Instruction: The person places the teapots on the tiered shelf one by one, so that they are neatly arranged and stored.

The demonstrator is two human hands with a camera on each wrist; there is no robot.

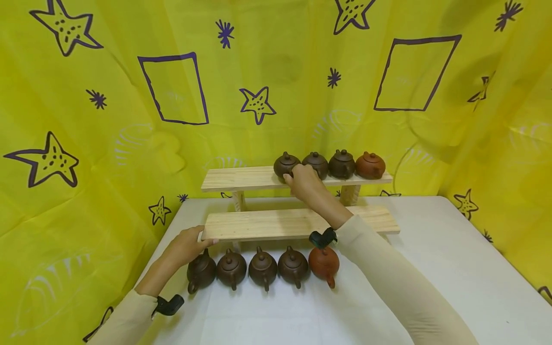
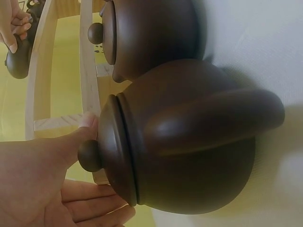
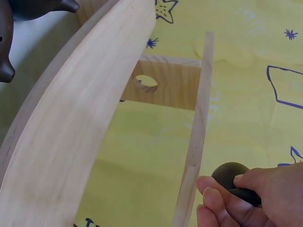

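My right hand (image 1: 305,181) is at the upper board of a wooden two-step stand (image 1: 241,178), where it grips a dark brown teapot (image 1: 284,166), the leftmost in that row. In the right wrist view, thumb and fingers close round part of this teapot (image 3: 229,174); most of it is hidden. My left hand (image 1: 188,243) holds the left end of the lower board (image 1: 258,225), thumb at the front edge, fingers round the end. Just below that hand, a dark brown teapot (image 2: 189,142) stands on the table, its handle toward me.
Right of the held teapot stand two dark brown teapots (image 1: 342,165) and a reddish one (image 1: 371,166). Before the stand, several dark teapots (image 1: 263,269) and a reddish one (image 1: 324,263) line the white table (image 1: 431,249). A yellow patterned cloth (image 1: 293,72) hangs behind.
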